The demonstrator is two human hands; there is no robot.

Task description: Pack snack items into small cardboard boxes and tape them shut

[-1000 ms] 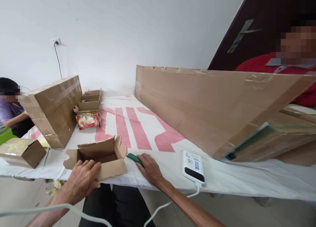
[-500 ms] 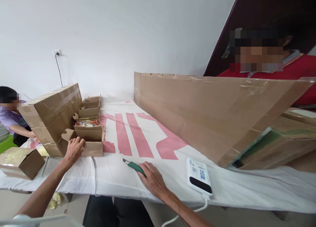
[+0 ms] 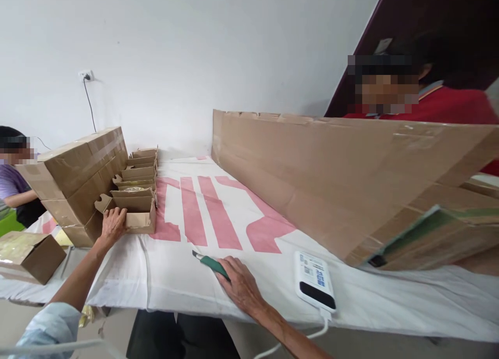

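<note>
My left hand (image 3: 114,225) grips the near left edge of an open cardboard box (image 3: 141,221), its fingers bent over the rim. This box stands at the front of a row of open boxes (image 3: 139,171), close against the one behind. Part of a clear plastic wrapping (image 3: 133,189) shows inside that second box. My right hand (image 3: 240,282) rests on the white cloth, closed round the handle of a green utility knife (image 3: 212,264). The blade points left and away from me.
Taped cartons (image 3: 74,184) are stacked left of the row, with a smaller box (image 3: 29,255) nearer. A tall cardboard panel (image 3: 312,177) stands on the right. A white device (image 3: 315,281) with a cable lies by my right hand. Co-workers sit far left and behind the panel.
My left hand has pushed the front box away from me, up against the row. The red-and-clear contents behind it are now mostly hidden. My right hand with the knife has hardly moved.
</note>
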